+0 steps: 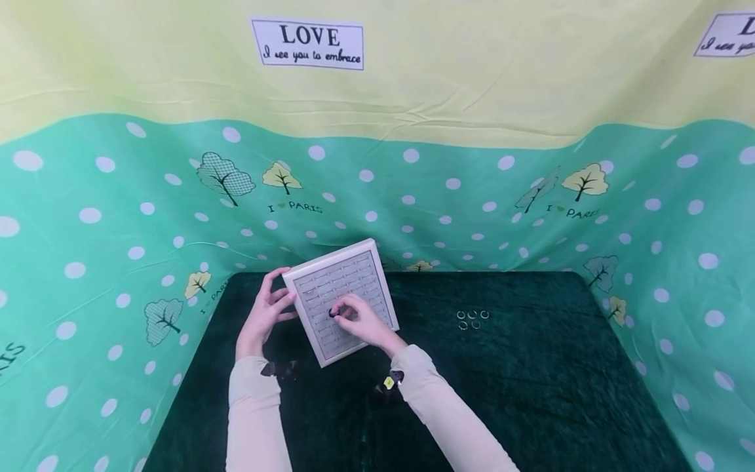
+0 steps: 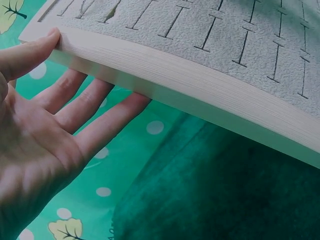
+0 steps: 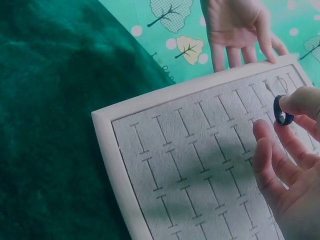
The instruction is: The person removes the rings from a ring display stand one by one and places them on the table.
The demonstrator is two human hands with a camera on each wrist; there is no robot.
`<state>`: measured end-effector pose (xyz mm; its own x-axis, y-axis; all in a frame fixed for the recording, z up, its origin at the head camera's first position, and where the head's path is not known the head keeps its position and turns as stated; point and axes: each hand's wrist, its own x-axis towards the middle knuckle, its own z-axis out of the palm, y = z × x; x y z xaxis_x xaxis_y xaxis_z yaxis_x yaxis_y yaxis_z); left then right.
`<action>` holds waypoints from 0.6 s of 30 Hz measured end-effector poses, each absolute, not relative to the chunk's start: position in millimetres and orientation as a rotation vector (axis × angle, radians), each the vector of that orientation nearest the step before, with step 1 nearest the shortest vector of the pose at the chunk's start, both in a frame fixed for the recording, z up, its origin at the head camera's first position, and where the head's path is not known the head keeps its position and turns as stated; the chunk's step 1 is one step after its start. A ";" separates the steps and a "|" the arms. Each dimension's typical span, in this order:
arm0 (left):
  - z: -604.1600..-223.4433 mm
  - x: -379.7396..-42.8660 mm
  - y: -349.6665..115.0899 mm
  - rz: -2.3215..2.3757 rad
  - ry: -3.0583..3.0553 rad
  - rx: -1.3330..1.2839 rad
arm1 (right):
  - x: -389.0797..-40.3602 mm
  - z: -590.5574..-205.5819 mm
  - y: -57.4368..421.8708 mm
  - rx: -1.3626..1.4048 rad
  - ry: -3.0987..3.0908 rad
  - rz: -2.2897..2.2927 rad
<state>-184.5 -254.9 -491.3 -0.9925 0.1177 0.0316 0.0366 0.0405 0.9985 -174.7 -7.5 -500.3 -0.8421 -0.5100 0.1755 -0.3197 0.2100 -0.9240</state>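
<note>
A ring display tray point(image 1: 330, 257) with a pale frame and grey slotted pad is held up at a tilt. My left hand point(image 1: 262, 318) grips its left edge, thumb point(image 2: 47, 42) on the frame's upper side and fingers underneath. Above the pad, my right hand point(image 1: 362, 321) pinches a dark ring point(image 3: 276, 111) between thumb and finger. The ring stands clear of the pad in the right wrist view. Near the tray's edge, a gold-toned ring point(image 2: 112, 12) sits in a slot, with a thinner band beside it.
Several loose rings point(image 1: 472, 311) lie in two rows on the dark green velvet cloth point(image 1: 531, 387), right of the tray. A green and yellow patterned curtain point(image 1: 436, 216) surrounds the table at the back and sides.
</note>
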 end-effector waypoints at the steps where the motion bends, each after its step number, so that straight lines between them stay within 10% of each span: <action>1: -491.2 -184.4 -255.0 2.130 2.220 0.166 | -171.6 -495.5 -5.2 -0.795 2.299 -1.700; 18: -488.9 -182.3 -255.0 2.105 2.249 0.173 | -160.1 -545.3 36.7 -0.704 2.393 -1.800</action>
<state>-182.3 -255.0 -488.9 -0.9921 0.1201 0.0356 0.0435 0.0635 0.9970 -160.1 36.7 -545.3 -0.8931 -0.3939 0.2171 -0.3178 0.2111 -0.9243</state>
